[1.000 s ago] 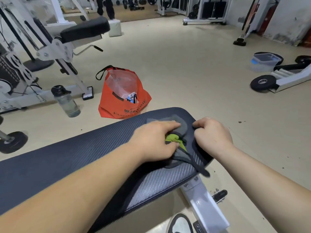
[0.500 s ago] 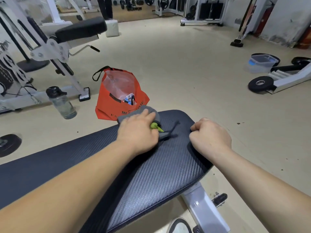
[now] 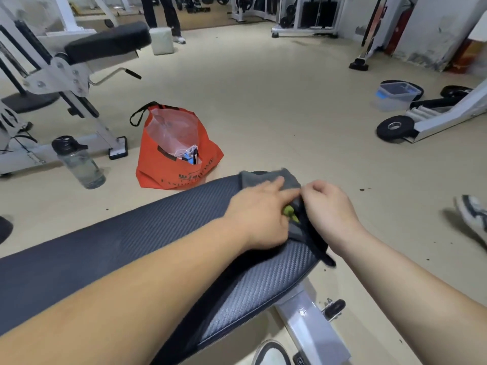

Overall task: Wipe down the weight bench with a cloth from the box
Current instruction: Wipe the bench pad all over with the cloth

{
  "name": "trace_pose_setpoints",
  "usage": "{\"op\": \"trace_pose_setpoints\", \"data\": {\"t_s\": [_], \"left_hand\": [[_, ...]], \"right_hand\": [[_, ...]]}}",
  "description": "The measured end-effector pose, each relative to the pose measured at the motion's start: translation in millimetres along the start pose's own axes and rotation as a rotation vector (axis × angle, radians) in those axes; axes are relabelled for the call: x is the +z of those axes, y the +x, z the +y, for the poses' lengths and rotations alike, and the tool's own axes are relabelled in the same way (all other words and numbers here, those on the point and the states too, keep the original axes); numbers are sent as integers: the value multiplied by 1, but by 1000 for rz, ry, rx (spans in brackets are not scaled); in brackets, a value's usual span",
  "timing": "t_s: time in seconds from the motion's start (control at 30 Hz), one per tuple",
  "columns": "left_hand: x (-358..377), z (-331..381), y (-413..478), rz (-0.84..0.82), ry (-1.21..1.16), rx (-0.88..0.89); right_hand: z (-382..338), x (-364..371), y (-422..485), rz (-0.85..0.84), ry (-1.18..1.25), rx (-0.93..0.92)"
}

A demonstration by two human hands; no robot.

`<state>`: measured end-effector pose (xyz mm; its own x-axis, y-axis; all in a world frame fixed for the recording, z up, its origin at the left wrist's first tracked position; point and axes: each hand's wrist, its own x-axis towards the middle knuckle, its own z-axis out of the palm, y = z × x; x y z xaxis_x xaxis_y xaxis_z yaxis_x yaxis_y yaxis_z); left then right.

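Right hand (image 3: 326, 206) now gripping grey cloth (image 3: 266, 177), green-trimmed

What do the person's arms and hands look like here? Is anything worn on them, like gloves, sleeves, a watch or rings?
Both forearms are bare as far as the picture shows; no sleeve edge comes into view. The left hand and the right hand have no gloves. No watch, band or bracelet shows on either wrist, and no ring is visible on the fingers that can be seen.
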<state>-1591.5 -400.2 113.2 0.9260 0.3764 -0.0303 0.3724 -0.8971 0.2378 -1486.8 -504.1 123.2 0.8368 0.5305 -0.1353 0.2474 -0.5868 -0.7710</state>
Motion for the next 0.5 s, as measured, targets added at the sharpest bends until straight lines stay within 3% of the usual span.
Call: {"op": "trace_pose_setpoints", "data": {"t_s": [0.1, 0.23, 0.3, 0.43, 0.5], "left_hand": [[-7, -24, -10, -37, -87, 183], [-15, -60, 15, 33, -51, -147], [-10, -40, 13, 90, -66, -183], [9, 3, -34, 87, -128, 192], [7, -2, -43, -13, -164, 389]], "right_hand": [[5, 0, 5, 47, 160, 37], [9, -1, 3, 7, 186, 14], [12, -2, 6, -1, 220, 38], [15, -2, 12, 19, 261, 90], [18, -3, 13, 41, 232, 91]]}}
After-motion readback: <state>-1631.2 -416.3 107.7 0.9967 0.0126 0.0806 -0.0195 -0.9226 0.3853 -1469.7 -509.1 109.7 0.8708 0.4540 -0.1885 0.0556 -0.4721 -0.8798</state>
